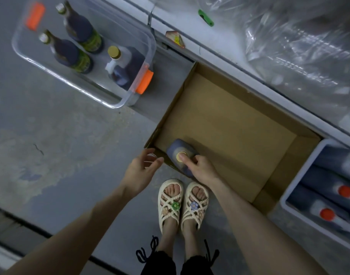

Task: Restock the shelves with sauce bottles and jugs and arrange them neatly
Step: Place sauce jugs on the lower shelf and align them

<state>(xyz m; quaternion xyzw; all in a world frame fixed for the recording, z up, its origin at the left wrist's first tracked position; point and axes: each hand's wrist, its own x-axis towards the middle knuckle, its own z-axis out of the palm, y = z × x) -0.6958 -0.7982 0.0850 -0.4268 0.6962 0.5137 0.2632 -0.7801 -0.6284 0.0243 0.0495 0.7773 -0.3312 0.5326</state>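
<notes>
Head camera, looking straight down. The right hand (202, 170) grips the dark squarish plastic jug with the yellow cap (177, 150), thumb flat on the cap and fingers curled round its shoulder. The jug sits under that hand, at the near left corner of the open brown cardboard box (229, 124). Whether it is off the box floor, I cannot tell. The left hand (142, 171) hovers just beside it, empty, with its fingers loose and spread, touching nothing.

No other stock shows in that box, so this looks like the last jug out of it. There is plenty left, though. Well beyond the left hand, the clear plastic bin with orange latches (118, 102) holds two dark glass bottles with green labels (70, 55) and a second yellow-capped jug (123, 64). Off to the right of the right hand, a white tray (301, 171) is packed with dark red-capped bottles (329, 195) lying on their sides. Beyond the box runs the white shelf edge (209, 50), with crumpled clear plastic wrap (289, 40) above it. No arranged shelf row is in sight, so restocking seems well short of done.
</notes>
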